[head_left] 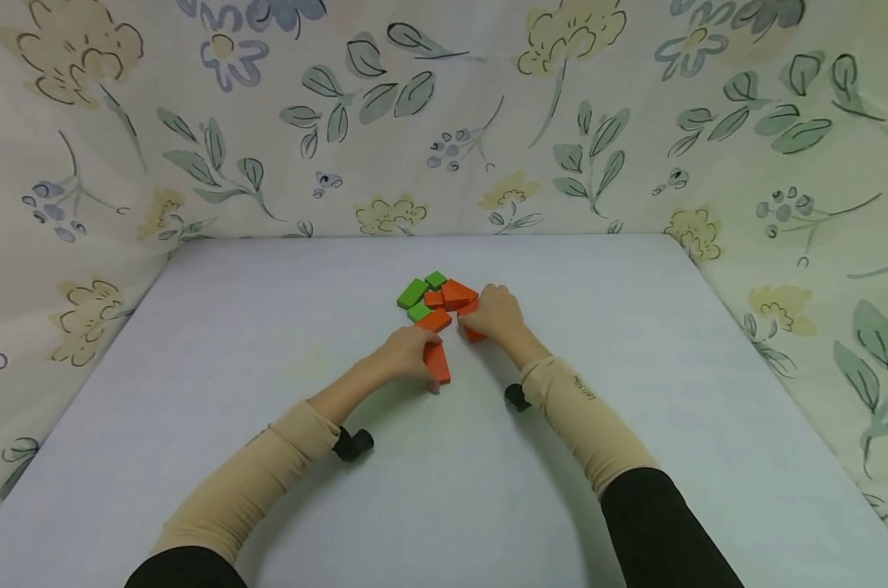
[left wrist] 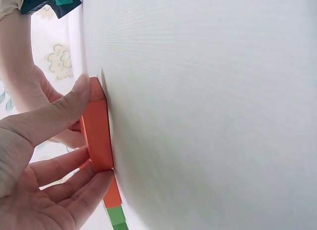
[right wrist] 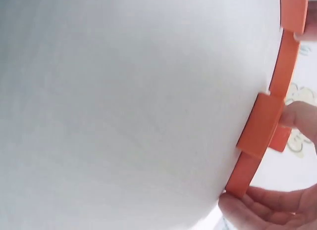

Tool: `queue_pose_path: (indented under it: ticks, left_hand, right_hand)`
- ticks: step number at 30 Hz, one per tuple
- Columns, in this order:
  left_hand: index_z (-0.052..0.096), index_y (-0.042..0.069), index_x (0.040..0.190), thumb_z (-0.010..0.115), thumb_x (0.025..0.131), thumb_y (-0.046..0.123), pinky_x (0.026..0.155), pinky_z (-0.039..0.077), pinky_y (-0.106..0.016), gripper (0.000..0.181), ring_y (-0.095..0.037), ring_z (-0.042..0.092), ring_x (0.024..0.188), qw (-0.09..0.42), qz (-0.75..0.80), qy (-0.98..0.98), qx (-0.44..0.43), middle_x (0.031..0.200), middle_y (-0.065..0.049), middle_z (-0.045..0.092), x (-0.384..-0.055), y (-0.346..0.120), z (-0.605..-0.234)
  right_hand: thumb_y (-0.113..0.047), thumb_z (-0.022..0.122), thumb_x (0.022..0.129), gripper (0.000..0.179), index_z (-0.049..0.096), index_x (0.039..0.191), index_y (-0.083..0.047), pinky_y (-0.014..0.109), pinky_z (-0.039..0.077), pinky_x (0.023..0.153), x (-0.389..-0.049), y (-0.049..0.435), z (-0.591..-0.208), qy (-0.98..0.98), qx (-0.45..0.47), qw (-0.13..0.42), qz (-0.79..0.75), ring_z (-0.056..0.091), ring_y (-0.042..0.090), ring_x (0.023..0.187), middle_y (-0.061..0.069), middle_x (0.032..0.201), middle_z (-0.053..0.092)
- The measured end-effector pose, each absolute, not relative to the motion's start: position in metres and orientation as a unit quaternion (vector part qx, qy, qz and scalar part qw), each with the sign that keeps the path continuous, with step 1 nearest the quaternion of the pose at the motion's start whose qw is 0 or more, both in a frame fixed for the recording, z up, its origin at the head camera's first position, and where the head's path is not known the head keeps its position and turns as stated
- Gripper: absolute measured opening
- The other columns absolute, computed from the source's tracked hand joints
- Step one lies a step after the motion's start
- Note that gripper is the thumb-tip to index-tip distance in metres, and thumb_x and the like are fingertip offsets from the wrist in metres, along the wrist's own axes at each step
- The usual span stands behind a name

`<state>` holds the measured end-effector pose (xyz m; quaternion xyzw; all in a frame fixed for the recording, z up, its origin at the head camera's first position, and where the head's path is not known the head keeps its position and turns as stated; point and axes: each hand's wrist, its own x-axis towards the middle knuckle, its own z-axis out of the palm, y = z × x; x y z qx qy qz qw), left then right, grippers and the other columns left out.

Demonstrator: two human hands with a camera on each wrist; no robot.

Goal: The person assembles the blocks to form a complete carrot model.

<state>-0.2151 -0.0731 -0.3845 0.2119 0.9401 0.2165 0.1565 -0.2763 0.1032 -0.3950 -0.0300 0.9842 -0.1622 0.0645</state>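
From the head view, the left hand (head_left: 407, 355) pinches an orange block (head_left: 438, 364), long axis eleven to five o'clock; a middle block (head_left: 435, 320) lies at twelve from it, and at two the right hand (head_left: 498, 315) grips a far block (head_left: 476, 336).

Left wrist view: thumb and fingers clasp the orange block end to end.

Right wrist view: thumb and fingers part around the far block; exact contact unclear.

The table I'm looking at is plain white. Toward its far edge lies a tight cluster: three green blocks (head_left: 413, 294) on the left and far side, then orange blocks (head_left: 460, 295), some partly hidden, running rightward and nearer me.
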Motion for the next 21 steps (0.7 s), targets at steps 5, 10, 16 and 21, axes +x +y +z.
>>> queue_pose_path:
  ticks: [5, 10, 16, 21]
  left_hand:
    - [0.065, -0.003, 0.121, 0.092, 0.064, 0.024, 0.081, 0.049, -0.034, 0.068, -0.024, 0.056, 0.095, 0.132, 0.234, 0.942, 0.202, 0.113, -0.013, 0.066, -0.213, -0.077, -0.386]
    - [0.066, -0.001, 0.122, 0.092, 0.064, 0.023, 0.082, 0.049, -0.034, 0.068, -0.023, 0.056, 0.096, 0.127, 0.238, 0.942, 0.202, 0.115, -0.013, 0.066, -0.215, -0.077, -0.387]
    - [0.064, -0.001, 0.125, 0.092, 0.066, 0.022, 0.086, 0.048, -0.035, 0.069, -0.024, 0.055, 0.100, 0.138, 0.239, 0.940, 0.198, 0.119, -0.013, 0.065, -0.216, -0.077, -0.386]
    - [0.063, -0.002, 0.126, 0.092, 0.066, 0.020, 0.088, 0.048, -0.036, 0.070, -0.024, 0.055, 0.102, 0.139, 0.236, 0.940, 0.201, 0.121, -0.014, 0.064, -0.216, -0.078, -0.386]
  right_hand:
    - [-0.039, 0.071, 0.082, 0.052, 0.058, 0.104, 0.006, 0.032, 0.050, 0.067, -0.278, 0.109, -0.394, 0.978, -0.015, 0.053, -0.201, 0.055, 0.026, 0.080, 0.016, 0.093, 0.058]
    - [-0.038, 0.074, 0.080, 0.055, 0.057, 0.107, 0.007, 0.033, 0.049, 0.067, -0.278, 0.118, -0.389, 0.972, -0.012, 0.040, -0.232, 0.054, 0.027, 0.082, 0.016, 0.095, 0.057]
    - [-0.035, 0.078, 0.078, 0.057, 0.057, 0.111, 0.006, 0.035, 0.049, 0.072, -0.274, 0.135, -0.379, 0.969, -0.039, 0.038, -0.242, 0.053, 0.029, 0.088, 0.017, 0.098, 0.057]
    - [-0.031, 0.078, 0.078, 0.063, 0.057, 0.121, 0.009, 0.039, 0.050, 0.079, -0.267, 0.152, -0.373, 0.966, -0.079, 0.025, -0.245, 0.053, 0.031, 0.094, 0.020, 0.106, 0.059]
